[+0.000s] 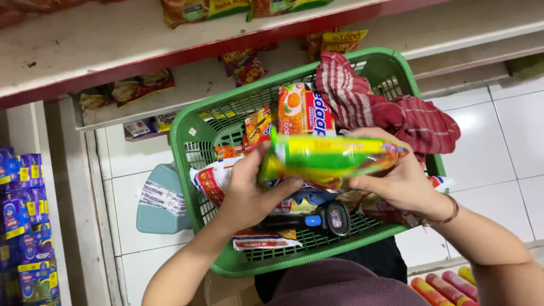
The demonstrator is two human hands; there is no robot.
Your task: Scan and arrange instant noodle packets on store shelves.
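Between both hands, over the green basket (187,136): a green and yellow noodle packet (328,158), held level, long side across.

Risks, as judged from this view:
- Packet film looks slick and the hold is only at its two ends. If either hand loosens, the packet would likely tip and drop among the packets below it.
- Black handheld scanner (326,218) lies loose in the basket just under the left wrist. A dropped packet or a dipped forearm could knock it deeper among the goods.
- Red striped cloth (391,107) is draped over the basket's far rim, just beyond the right hand; it could catch on a packet passing that way.
- Basket seems to rest on the person's lap, not a firm base. A knee shift could tilt it toward the tiled floor.

Hands:
- Left hand (249,192): curled shut around the packet's left end, thumb on the near face, fingers wrapped behind. Firm grip.
- Right hand (396,175): closed on the packet's right end, palm cupped under it, fingers mostly hidden behind the wrapper. A beaded bracelet sits at this wrist.

More noodle packets lie in the basket under and beyond the hands; an orange one (303,110) stands against the far wall.
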